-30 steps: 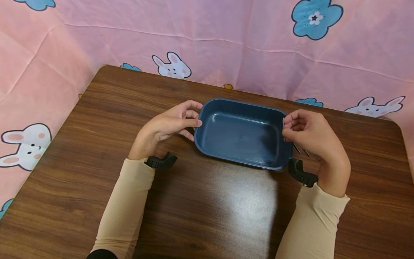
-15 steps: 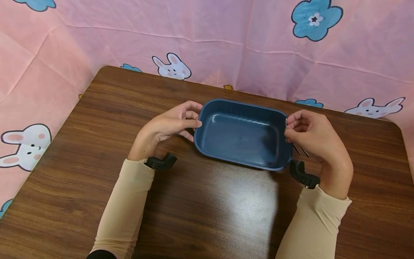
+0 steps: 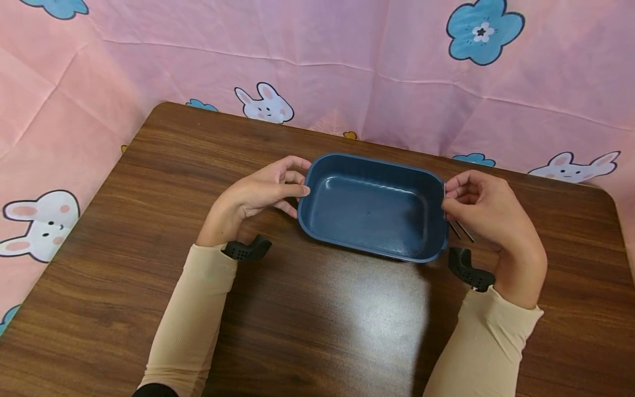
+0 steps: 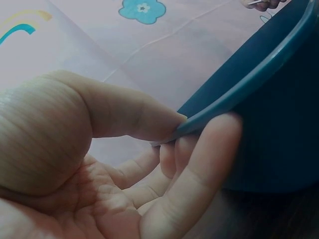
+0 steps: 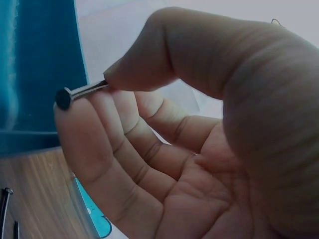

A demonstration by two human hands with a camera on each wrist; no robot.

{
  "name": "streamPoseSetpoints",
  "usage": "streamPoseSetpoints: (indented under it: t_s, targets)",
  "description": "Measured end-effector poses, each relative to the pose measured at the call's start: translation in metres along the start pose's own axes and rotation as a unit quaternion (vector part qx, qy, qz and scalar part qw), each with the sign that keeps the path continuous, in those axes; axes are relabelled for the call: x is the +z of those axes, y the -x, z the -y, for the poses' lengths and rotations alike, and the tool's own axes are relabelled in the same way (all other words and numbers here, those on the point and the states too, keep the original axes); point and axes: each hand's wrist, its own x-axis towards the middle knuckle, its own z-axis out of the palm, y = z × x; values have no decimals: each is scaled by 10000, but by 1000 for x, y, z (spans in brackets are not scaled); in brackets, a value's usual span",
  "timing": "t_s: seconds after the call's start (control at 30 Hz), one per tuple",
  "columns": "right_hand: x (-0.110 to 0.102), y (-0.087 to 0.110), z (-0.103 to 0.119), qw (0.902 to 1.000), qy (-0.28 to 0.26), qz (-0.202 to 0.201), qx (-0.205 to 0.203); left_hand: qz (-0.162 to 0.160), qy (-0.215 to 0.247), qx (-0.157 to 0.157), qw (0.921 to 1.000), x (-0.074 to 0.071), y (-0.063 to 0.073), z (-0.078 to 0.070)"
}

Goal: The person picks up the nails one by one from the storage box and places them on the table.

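A dark blue rectangular tub (image 3: 367,215) with rounded corners stands on the table, and nothing shows inside it. My left hand (image 3: 263,190) pinches its left rim (image 4: 234,94), thumb on top and fingers against the outer wall. At the opposite end, my right hand (image 3: 491,207) holds a metal nail (image 5: 88,89) between thumb and fingertips. The nail's flat round head (image 5: 63,99) sticks out past the fingers. In the head view this nail overlaps the tub's right rim. Two more thin nails (image 3: 465,231) lie on the table just right of the tub, partly behind the right hand.
The brown wooden table (image 3: 307,320) has rounded far corners. Behind and to the left of it hangs a pink cloth (image 3: 327,49) printed with rabbits and flowers. Each wrist wears a black mount (image 3: 470,269) close to the table's surface.
My right hand has shifted a little to the right with the nail, from over the inside of the tub to its right rim. The left hand and the tub stay nearly still.
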Motion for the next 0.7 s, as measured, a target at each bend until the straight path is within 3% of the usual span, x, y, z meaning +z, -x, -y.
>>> streamPoseSetpoints:
  t_s: [0.7]
  targets:
    - [-11,5,-22,9999,8,-86,115,-15,-71,8,10000,1,1,-1]
